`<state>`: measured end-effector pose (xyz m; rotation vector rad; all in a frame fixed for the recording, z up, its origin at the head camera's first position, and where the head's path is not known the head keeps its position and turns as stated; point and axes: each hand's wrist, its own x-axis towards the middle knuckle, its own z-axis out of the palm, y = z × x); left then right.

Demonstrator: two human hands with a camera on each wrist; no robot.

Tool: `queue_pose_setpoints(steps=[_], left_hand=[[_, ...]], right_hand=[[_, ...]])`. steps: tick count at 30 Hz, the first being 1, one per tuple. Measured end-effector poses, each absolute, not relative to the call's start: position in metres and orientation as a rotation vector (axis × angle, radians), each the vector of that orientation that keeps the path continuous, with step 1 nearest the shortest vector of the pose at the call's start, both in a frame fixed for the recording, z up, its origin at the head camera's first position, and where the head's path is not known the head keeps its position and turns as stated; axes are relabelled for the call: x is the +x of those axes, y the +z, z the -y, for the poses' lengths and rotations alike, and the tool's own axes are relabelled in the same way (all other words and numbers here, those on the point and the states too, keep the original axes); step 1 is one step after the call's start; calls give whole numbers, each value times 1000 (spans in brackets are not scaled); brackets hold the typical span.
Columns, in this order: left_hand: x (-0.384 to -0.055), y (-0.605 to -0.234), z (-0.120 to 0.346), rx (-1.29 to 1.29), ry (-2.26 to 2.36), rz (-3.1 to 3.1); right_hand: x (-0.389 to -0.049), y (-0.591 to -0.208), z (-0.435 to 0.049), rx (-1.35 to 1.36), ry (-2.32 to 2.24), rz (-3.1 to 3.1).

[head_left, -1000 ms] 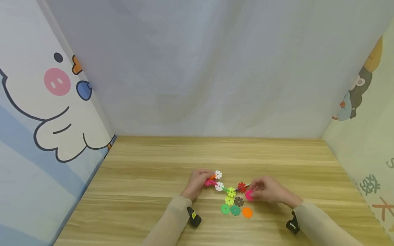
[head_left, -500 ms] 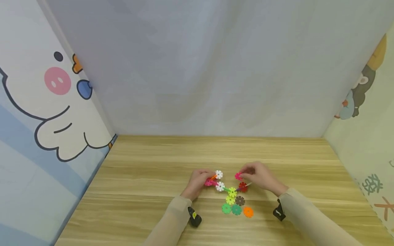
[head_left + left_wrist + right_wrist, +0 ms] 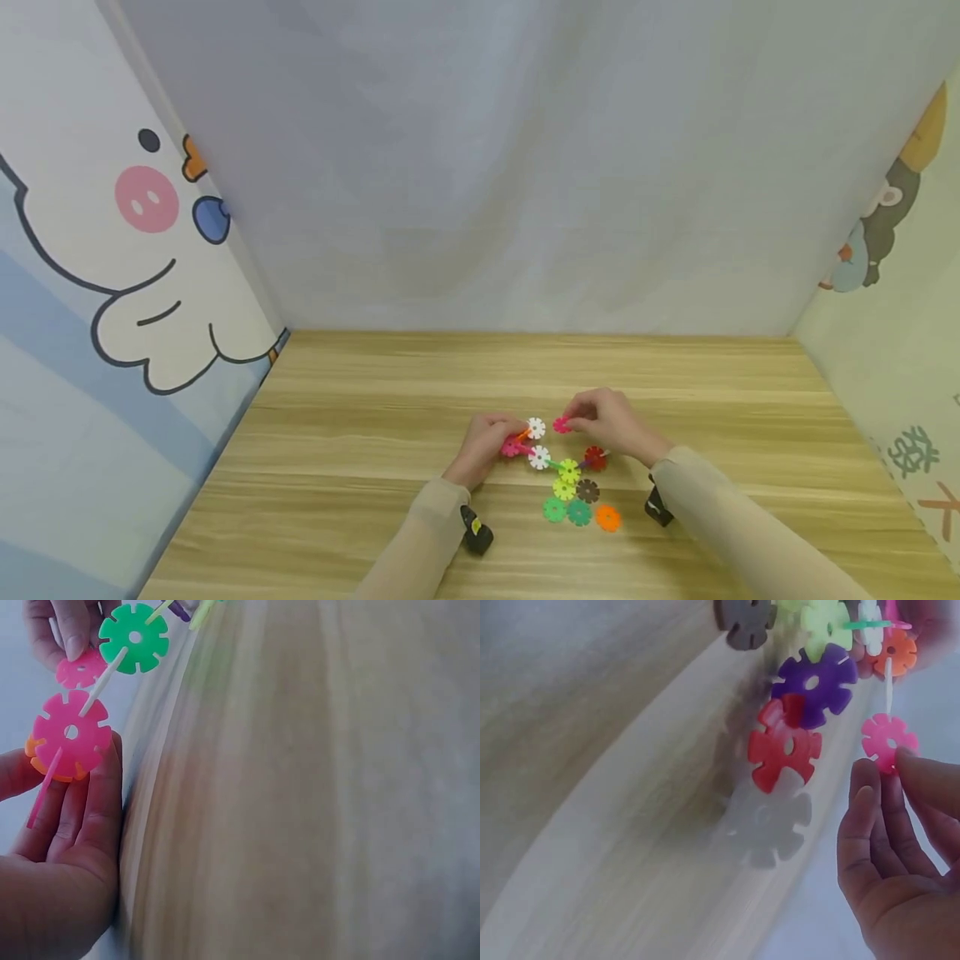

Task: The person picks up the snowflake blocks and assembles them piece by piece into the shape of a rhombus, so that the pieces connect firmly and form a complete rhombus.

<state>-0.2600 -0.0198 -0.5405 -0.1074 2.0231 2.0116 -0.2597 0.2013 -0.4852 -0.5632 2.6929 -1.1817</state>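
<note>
My left hand (image 3: 480,450) grips a chain of notched plastic snowflake discs at its left end, by an orange disc (image 3: 895,652) and a pink disc (image 3: 71,735). The chain runs through a white disc (image 3: 538,457), a yellow disc (image 3: 569,471), a purple disc (image 3: 814,684) and a red disc (image 3: 596,457) to a white disc (image 3: 769,825). Between thumb and fingers, my right hand (image 3: 613,425) pinches a loose-looking pink disc (image 3: 885,739). It is held close to the upper white disc (image 3: 536,427) at the chain's left end; whether they touch, I cannot tell.
Below the chain on the wooden table (image 3: 360,400) lie a second yellow disc (image 3: 564,488), a brown disc (image 3: 588,491), a green disc (image 3: 554,509), a teal disc (image 3: 579,512) and an orange disc (image 3: 608,517). A pale curtain (image 3: 480,167) hangs behind the table.
My right hand has carried the pink disc up and left, from beside the red disc to the upper white disc. My left hand has stayed in place, gripping the chain.
</note>
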Motion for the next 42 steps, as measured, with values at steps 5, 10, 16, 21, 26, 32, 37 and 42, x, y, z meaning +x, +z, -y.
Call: queue_pose_setpoints(steps=[5, 10, 16, 21, 26, 32, 37, 42], left_hand=[[-259, -539, 19, -117, 1996, -2049], [-259, -539, 20, -122, 1991, -2046], [-259, -538, 22, -114, 2004, -2044], [-260, -537, 22, -124, 2002, -2041], [-260, -537, 22, -119, 1993, -2030], [-259, -537, 23, -92, 1991, -2018], [-259, -538, 25, -61, 1986, -2011], [-259, -540, 25, -42, 1993, -2019]], right_hand=[[-263, -483, -194, -584, -1140, -2727], [-268, -482, -189, -557, -1101, -2738], [-269, -482, -188, -525, -1082, -2734], [-269, -480, -188, -523, -1089, -2740], [-272, -482, -185, -562, -1090, -2724], [-275, -484, -182, -582, -1071, -2731], [-276, -484, -182, -590, -1067, -2720], [-276, -486, -183, -625, -1109, -2680]])
